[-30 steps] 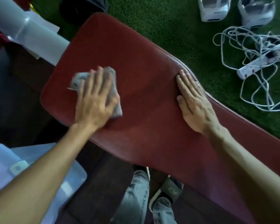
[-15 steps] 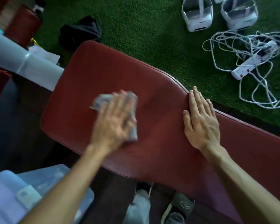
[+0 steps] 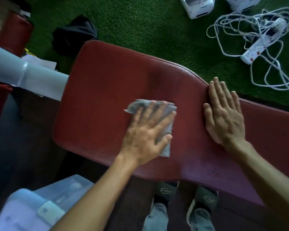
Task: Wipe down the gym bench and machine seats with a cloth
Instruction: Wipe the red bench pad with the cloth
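Nearest, the left hand (image 3: 147, 135) presses a grey cloth (image 3: 158, 114) flat on the red bench (image 3: 107, 90) with straight, spread fingers (cloth edges poke out past the fingertips). The right hand (image 3: 223, 114) lies flat and empty just beside it. Beyond, white cables (image 3: 257, 35) tangle on green turf (image 3: 148, 25).

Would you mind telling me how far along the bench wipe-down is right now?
Nothing visibly finished. In hand: the left hand presses the grey cloth flat mid-pad on the red bench, while the right hand rests flat beside it. Left: the pad's narrow end and the machine seats, not in view.
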